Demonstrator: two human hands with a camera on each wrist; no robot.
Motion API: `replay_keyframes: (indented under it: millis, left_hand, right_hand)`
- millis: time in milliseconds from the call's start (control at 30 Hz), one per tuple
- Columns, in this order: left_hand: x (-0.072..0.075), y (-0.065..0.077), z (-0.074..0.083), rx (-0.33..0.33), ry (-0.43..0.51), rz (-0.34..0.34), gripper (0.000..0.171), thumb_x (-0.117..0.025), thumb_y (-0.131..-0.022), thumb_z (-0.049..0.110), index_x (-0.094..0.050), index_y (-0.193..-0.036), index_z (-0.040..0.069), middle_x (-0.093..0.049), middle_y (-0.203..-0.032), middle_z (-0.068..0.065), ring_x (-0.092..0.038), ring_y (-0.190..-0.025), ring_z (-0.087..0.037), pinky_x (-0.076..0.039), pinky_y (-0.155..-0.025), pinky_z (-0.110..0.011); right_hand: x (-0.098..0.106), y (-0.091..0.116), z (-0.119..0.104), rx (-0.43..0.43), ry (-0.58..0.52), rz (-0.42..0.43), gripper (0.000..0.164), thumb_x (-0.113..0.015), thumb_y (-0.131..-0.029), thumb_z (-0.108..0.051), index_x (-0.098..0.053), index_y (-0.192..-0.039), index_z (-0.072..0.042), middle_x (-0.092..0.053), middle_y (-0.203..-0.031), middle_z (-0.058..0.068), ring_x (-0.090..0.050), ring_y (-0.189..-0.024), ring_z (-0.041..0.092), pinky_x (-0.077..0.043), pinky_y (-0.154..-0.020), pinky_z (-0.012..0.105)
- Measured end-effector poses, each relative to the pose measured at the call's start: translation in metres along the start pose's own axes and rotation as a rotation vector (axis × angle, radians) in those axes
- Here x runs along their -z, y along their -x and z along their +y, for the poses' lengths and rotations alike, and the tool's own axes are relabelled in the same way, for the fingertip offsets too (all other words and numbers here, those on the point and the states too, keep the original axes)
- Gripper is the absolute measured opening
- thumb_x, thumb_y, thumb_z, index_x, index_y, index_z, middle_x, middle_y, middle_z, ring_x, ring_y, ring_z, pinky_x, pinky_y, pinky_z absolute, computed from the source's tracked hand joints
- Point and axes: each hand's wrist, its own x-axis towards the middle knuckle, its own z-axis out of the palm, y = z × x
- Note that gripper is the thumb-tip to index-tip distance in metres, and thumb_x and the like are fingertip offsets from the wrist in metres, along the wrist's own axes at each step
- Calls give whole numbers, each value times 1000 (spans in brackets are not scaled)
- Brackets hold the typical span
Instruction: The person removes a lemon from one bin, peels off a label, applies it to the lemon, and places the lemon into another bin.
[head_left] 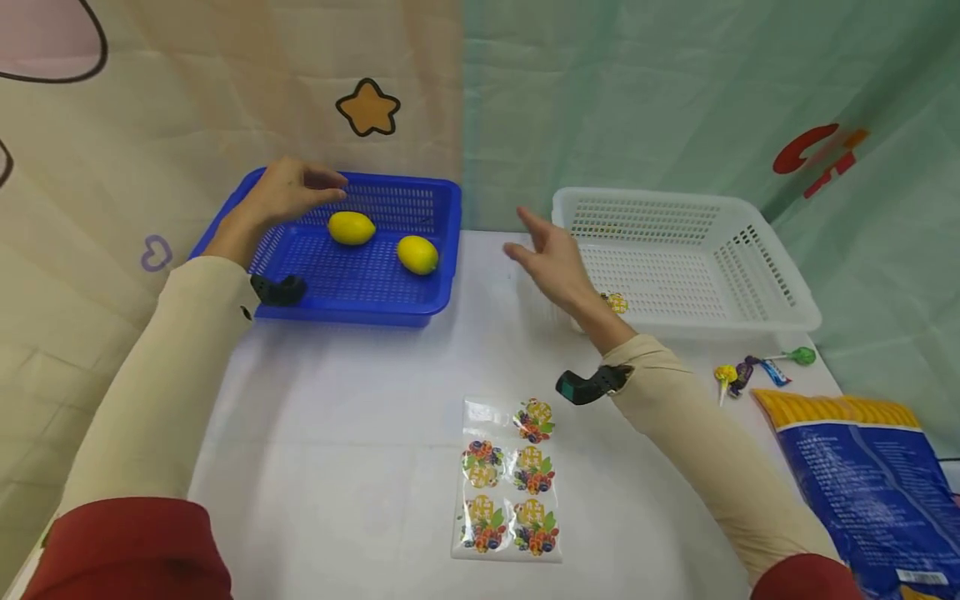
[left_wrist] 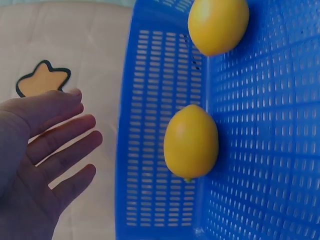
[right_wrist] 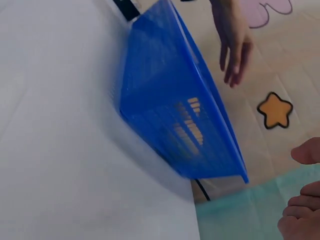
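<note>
From my head view, I had the left hand, fingers loosely extended, by the blue basket at the upper left of the frame, where two lemons lay inside. My right hand, thumb and fingers spread, was near the white basket at the upper right, and a sticker sheet lay on the desk at lower centre.

Soft shadows, glare on sheet, blur
</note>
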Motion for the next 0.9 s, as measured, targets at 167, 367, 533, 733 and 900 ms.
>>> replay_keyframes:
  millis: [167, 367, 533, 733, 900]
  left_hand:
    - [-2, -18, -2, 15, 2, -78, 45, -58, -100, 25, -56, -134, -4, -48, -142, -26, -39, -135, -43, -33, -111, -57]
    - [-7, -30, -10, 61, 8, -201, 46, -61, -99, 22, -55, -136, -5, -47, -143, -27, -35, -137, -44, -30, -112, -58]
    - [-8, -33, -22, 120, -19, -271, 48, -61, -99, 22, -51, -140, -1, -39, -149, -27, -31, -139, -46, -25, -113, -62]
    - [-8, -32, -38, 160, -41, -292, 48, -62, -97, 14, -49, -140, -4, -42, -145, -30, -36, -134, -47, -25, -113, -61]
    - [-10, -30, -42, 177, -50, -284, 52, -64, -94, 4, -45, -142, -5, -40, -146, -31, -34, -135, -47, -25, -114, -58]
  right_hand:
    - [-49, -7, -9, -84, 63, -154, 82, -68, -93, -35, -25, -156, -7, -26, -160, 7, -27, -146, 22, -27, -117, 35]
    - [-83, -6, -10, -79, 27, -225, 91, -71, -92, -27, -11, -158, -6, -8, -164, 7, -11, -150, 18, -13, -121, 34]
    - [-90, -2, -12, -58, 4, -224, 90, -69, -93, -21, -8, -157, -6, 0, -165, 6, -5, -150, 15, -9, -121, 31]
    - [-94, 0, -17, -59, 1, -257, 89, -67, -94, -25, -7, -157, -7, 2, -165, 5, -4, -150, 15, -9, -121, 32]
    - [-96, 2, -20, -62, 15, -260, 88, -66, -95, -26, -6, -157, -6, 4, -164, 5, -3, -150, 17, -9, -121, 34]
